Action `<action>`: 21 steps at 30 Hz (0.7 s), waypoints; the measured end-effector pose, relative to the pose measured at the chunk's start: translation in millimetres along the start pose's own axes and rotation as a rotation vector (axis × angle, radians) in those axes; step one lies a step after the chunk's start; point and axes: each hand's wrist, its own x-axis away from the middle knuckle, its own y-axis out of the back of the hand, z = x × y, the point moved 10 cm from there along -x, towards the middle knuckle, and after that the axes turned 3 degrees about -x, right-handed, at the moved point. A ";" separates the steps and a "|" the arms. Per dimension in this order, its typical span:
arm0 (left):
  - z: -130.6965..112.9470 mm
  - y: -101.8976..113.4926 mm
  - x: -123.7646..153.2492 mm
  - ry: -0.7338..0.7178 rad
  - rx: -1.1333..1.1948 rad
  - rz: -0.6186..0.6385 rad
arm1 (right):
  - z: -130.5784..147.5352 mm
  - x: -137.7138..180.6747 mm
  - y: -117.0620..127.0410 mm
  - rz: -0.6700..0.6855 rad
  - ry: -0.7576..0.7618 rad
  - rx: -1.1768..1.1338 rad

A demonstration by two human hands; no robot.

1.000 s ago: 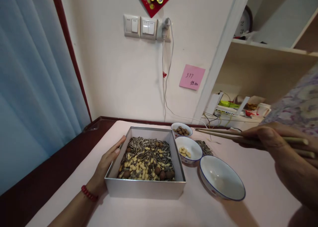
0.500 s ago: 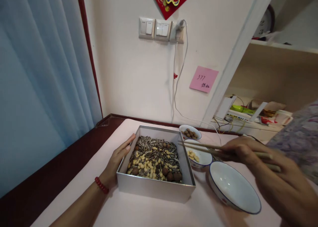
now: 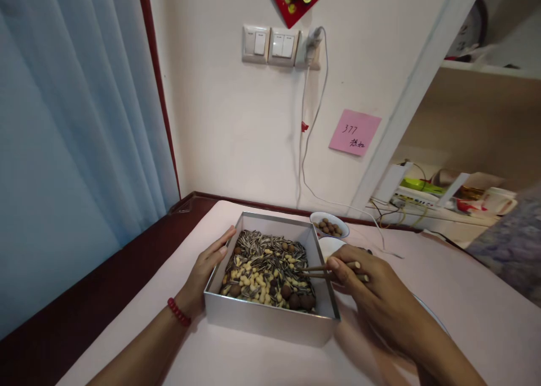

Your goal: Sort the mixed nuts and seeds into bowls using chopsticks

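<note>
A silver-walled square box (image 3: 270,321) sits on the table. Striped sunflower seeds (image 3: 262,242), peanuts (image 3: 249,279) and brown round nuts (image 3: 307,302) lie mixed inside it. My left hand (image 3: 207,267) rests along the box's left side, its fingers stretched out near the rim. Between the fingers of my right hand (image 3: 372,290) is a pair of chopsticks (image 3: 323,272), passing over the right wall. Their tips reach down among the seeds and peanuts; whether they pinch anything I cannot tell.
Behind the box's right corner stands a bowl of brown nuts (image 3: 329,226). A second white bowl (image 3: 331,245) is mostly hidden by my right hand, and a third bowl's rim (image 3: 431,313) shows behind my forearm. A white cable (image 3: 355,205) trails onto the table. A patterned sleeve (image 3: 507,245) is at right.
My right hand has moved left with the chopsticks, from above the bowls into the box. The bowl of peanuts is now mostly covered. My left hand stays at the box.
</note>
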 end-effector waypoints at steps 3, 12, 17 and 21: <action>1.0 -0.9 -1.2 0.009 -0.002 0.004 | -1.9 0.6 2.9 -0.022 -0.001 -0.024; -2.2 -2.2 0.2 0.012 -0.016 0.002 | 13.9 15.3 36.7 -0.095 0.075 -0.091; -2.0 -2.7 0.1 0.015 -0.029 0.006 | 19.1 26.8 56.3 -0.192 0.114 -0.087; -2.0 -3.8 -0.2 0.022 -0.028 0.023 | 20.0 23.1 49.8 -0.151 0.101 -0.081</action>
